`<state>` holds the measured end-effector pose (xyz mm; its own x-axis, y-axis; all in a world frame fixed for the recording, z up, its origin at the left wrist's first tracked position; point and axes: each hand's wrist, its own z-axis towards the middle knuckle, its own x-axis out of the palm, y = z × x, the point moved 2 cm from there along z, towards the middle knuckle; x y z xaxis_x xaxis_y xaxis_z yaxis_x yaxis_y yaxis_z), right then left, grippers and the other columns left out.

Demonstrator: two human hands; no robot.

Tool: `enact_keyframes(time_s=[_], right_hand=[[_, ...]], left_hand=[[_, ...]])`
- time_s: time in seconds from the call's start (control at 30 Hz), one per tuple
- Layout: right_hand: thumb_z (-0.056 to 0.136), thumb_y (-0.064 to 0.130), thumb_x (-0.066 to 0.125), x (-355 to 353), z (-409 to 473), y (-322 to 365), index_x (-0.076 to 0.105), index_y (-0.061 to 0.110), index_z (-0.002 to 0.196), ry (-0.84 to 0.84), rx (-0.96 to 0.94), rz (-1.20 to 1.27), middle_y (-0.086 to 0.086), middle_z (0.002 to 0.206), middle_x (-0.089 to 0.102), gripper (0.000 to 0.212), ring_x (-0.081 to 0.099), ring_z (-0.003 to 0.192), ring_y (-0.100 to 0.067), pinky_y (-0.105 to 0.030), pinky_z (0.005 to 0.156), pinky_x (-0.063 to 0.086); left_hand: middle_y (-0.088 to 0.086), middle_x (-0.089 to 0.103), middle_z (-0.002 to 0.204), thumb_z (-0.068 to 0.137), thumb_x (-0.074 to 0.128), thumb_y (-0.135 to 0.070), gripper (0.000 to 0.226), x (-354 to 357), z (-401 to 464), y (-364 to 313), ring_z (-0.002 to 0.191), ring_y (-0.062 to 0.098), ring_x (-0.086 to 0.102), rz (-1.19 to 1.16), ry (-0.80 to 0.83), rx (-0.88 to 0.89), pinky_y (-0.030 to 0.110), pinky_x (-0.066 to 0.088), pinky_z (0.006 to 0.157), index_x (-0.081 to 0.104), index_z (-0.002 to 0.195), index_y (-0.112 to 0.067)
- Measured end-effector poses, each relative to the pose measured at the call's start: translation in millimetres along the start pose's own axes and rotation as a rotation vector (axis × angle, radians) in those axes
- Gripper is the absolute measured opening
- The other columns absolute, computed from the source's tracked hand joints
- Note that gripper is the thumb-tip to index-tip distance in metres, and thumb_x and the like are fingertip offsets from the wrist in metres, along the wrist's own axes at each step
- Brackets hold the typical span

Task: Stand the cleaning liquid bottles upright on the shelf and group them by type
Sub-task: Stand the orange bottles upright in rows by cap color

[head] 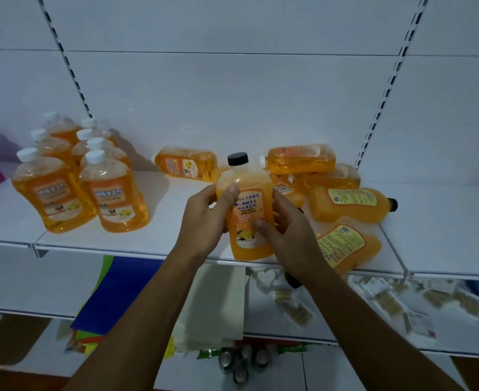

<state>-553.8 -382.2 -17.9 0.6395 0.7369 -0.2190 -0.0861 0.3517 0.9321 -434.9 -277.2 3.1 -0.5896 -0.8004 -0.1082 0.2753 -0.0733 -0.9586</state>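
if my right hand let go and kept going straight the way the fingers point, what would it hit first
The right hand points up and leftward across the black-capped bottle it holds, so that bottle comes first. Past it, probably the left hand on the other side, though depth is unclear.

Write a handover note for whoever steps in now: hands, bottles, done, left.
Left hand and right hand both grip the black-capped bottle, upright at the shelf front edge.
Done: white-capped bottles stand grouped at left.
Left: one white-capped bottle lies at the back; a pile of fallen bottles at right, both types mixed. Stand them up and sort by cap.
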Motion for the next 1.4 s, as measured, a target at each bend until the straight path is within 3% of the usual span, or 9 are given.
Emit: enact_keyframes(time_s=[0.27,0.4,0.53,0.7,0.8,0.9,1.03,1.2,1.4], right_hand=[[0.093,0.02,0.062,-1.7,5.8,-2.2,0.035,0.025,0.148,-0.023,0.016,0.018,0.005,0.128,0.062,0.061,0.06,0.116,-0.011,-0.042,0.096,0.053],[0.093,0.02,0.063,-2.8,8.3,-1.7,0.038,0.026,0.147,-0.042,-0.013,0.018,0.008,0.125,0.064,0.059,0.061,0.115,-0.009,-0.04,0.094,0.054],[0.093,0.016,0.062,-7.0,10.2,-0.7,0.04,0.02,0.146,-0.044,-0.045,0.023,0.004,0.124,0.065,0.057,0.063,0.113,-0.012,-0.042,0.093,0.055],[0.093,0.009,0.061,-13.7,13.7,5.7,0.041,0.015,0.144,-0.021,-0.072,0.077,-0.001,0.123,0.066,0.055,0.065,0.111,-0.016,-0.04,0.09,0.056],[0.093,0.011,0.062,-19.7,13.1,15.3,0.046,0.021,0.14,-0.044,-0.099,0.102,0.004,0.12,0.067,0.05,0.066,0.108,-0.012,-0.028,0.084,0.057],[0.093,0.017,0.063,-36.6,9.4,26.0,0.045,0.026,0.139,-0.112,-0.117,0.087,0.01,0.12,0.066,0.05,0.065,0.109,-0.009,-0.028,0.084,0.057],[0.092,0.02,0.065,-82.7,-3.7,30.7,0.046,0.029,0.138,-0.26,-0.135,0.061,0.01,0.121,0.065,0.051,0.064,0.11,-0.009,-0.027,0.084,0.057],[0.09,0.022,0.066,-162.4,-32.8,18.8,0.046,0.03,0.137,-0.481,-0.131,0.025,0.005,0.122,0.066,0.051,0.065,0.109,-0.013,-0.031,0.083,0.058],[0.093,0.021,0.064,-274.7,-60.0,-26.8,0.042,0.027,0.141,-0.66,-0.06,-0.038,0.004,0.126,0.062,0.053,0.062,0.113,-0.016,-0.043,0.088,0.057]], left_hand=[[-0.004,0.065,0.078,0.089,0.052,-0.05,0.039,2.8,9.4,-0.6,0.056,0.0,0.062,-0.039,-0.002,0.005,0.012,0.044,0.046,0.066,0.101,-0.015],[-0.002,0.069,0.084,0.084,0.053,-0.056,0.04,4.2,12.3,-1.7,0.057,0.001,0.062,-0.076,-0.024,0.021,0.011,0.043,0.047,0.066,0.096,-0.02],[-0.005,0.071,0.091,0.081,0.053,-0.061,0.039,8.0,12.6,-2.3,0.074,0.005,0.069,-0.086,-0.027,0.018,0.014,0.048,0.051,0.066,0.096,-0.028],[-0.001,0.069,0.086,0.082,0.055,-0.059,0.045,13.0,14.6,-9.2,0.067,0.003,0.067,-0.098,-0.043,0.055,0.013,0.046,0.049,0.066,0.095,-0.018],[0.003,0.068,0.083,0.082,0.058,-0.058,0.049,17.2,18.4,-21.4,0.069,0.006,0.067,-0.104,-0.056,0.128,0.014,0.047,0.05,0.066,0.09,-0.01],[0.006,0.069,0.083,0.077,0.06,-0.065,0.053,32.6,22.3,-38.6,0.072,0.012,0.07,-0.161,-0.04,0.151,0.02,0.052,0.054,0.066,0.087,-0.013],[0.004,0.071,0.087,0.082,0.062,-0.061,0.044,82.7,23.5,-61.3,0.08,0.019,0.072,-0.203,0.067,0.216,0.038,0.059,0.063,0.069,0.09,-0.018],[-0.004,0.072,0.088,0.085,0.064,-0.05,0.034,176.6,16.0,-79.2,0.081,0.011,0.071,-0.233,0.208,0.252,0.025,0.057,0.063,0.068,0.099,-0.018],[-0.003,0.072,0.094,0.08,0.059,-0.058,0.045,312.3,6.8,-79.3,0.082,0.009,0.07,-0.18,0.365,0.227,0.03,0.058,0.066,0.067,0.104,-0.021]])
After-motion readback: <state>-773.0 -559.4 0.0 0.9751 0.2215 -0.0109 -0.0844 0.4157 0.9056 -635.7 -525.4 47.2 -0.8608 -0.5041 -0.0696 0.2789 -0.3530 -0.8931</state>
